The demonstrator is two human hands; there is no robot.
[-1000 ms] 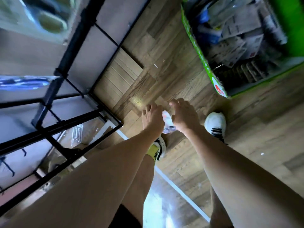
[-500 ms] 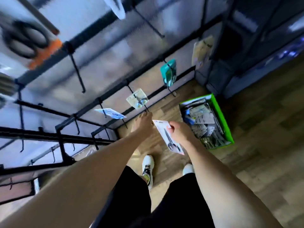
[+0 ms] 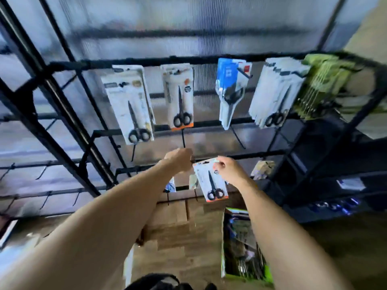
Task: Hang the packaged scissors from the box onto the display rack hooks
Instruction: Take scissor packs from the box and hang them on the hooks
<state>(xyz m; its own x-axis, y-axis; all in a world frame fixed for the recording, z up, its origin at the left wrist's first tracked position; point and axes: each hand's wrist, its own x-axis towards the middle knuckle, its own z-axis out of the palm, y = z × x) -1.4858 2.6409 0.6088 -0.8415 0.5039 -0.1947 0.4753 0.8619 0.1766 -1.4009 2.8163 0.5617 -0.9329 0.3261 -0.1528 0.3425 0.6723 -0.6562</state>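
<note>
A white card pack of black-handled scissors (image 3: 211, 183) with an orange bottom strip hangs between my hands in front of the black display rack (image 3: 62, 114). My right hand (image 3: 228, 170) pinches the pack's upper right corner. My left hand (image 3: 180, 160) is curled at the pack's upper left corner, beside a black hook (image 3: 183, 139); whether it holds the card or the hook is unclear. The green box (image 3: 245, 245) with more packs stands on the floor below my right forearm.
Several scissor packs hang from the rack's top bar: white ones (image 3: 129, 105), an orange-edged one (image 3: 180, 97), a blue one (image 3: 229, 91), a thick white stack (image 3: 276, 93) and green ones (image 3: 322, 84). Bare hooks stick out at lower left. A dark shelf unit (image 3: 326, 164) stands at right.
The view swung up from the floor and box to the rack. Both hands rose with the scissor pack to the middle hooks.
</note>
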